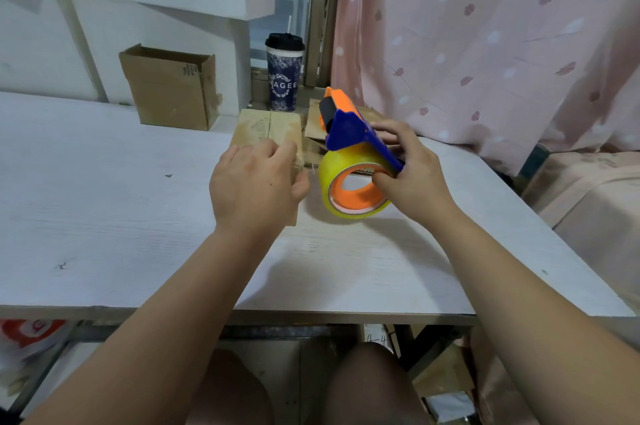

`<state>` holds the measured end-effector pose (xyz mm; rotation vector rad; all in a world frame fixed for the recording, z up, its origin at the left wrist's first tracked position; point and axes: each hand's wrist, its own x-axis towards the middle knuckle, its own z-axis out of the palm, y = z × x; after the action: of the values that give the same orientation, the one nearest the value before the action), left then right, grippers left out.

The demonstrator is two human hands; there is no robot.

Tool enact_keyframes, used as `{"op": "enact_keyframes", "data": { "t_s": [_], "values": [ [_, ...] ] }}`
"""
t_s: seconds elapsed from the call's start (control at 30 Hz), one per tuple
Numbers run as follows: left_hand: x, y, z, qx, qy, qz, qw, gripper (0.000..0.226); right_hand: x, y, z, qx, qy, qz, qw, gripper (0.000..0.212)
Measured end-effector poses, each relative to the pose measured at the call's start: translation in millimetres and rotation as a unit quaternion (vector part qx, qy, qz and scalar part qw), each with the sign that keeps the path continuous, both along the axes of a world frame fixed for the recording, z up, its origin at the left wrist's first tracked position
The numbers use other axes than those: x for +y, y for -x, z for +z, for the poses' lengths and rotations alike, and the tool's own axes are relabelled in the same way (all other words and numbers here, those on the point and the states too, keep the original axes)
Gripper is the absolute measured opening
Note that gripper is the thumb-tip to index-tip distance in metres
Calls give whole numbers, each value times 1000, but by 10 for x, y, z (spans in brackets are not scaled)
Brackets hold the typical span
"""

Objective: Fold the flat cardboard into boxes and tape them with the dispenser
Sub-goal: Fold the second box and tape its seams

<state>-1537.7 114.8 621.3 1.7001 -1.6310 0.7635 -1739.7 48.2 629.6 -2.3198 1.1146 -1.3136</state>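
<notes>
A small folded cardboard box (pixel 268 133) sits on the white table (pixel 104 216) near the middle. My left hand (pixel 256 185) rests over its near end with curled fingers, hiding much of it. My right hand (pixel 412 175) grips the blue and orange tape dispenser (pixel 349 133), held tilted just right of the box. Its yellow tape roll (pixel 329 175) with an orange core hangs below the handle, slightly above the table. More flat cardboard (pixel 313 126) lies behind the dispenser.
An open brown box (pixel 169 92) stands at the back left against white foam blocks. A dark paper cup (pixel 284 78) with a lid sits on the window ledge. A pink curtain (pixel 485 43) hangs on the right. My knees show under the table's front edge.
</notes>
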Motion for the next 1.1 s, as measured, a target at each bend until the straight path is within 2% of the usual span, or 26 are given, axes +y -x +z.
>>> {"op": "enact_keyframes", "data": {
  "t_s": [0.1, 0.23, 0.4, 0.57, 0.77, 0.9, 0.97, 1.1],
  "values": [
    [-10, -4, 11, 14, 4, -8, 1000, 23, 29, 56, -35, -13, 6, -3, 1000, 68],
    [-11, 0, 6, 11, 1, -7, 1000, 21, 8, 48, -92, 54, 85, -48, 994, 58],
    [-18, -15, -12, 40, -10, -6, 999, 22, -14, 1, -159, 95, 84, -37, 991, 59],
    [-39, 4, -12, 50, 9, -12, 999, 20, -1, 99, -168, 165, 136, -44, 976, 61],
    [-63, 14, -36, 41, 17, -20, 999, 21, 44, 103, -132, 41, -9, -23, 999, 60],
    [-68, 35, -21, 49, 3, -16, 999, 19, 69, 126, -167, -30, -21, -41, 998, 68],
    [-68, 51, -40, 53, 1, -13, 999, 18, 65, 168, -199, -23, 3, -62, 998, 71],
    [-79, 40, -46, 48, -5, -10, 999, 19, 60, 238, -171, 89, 66, -70, 991, 74]
  ]
}}
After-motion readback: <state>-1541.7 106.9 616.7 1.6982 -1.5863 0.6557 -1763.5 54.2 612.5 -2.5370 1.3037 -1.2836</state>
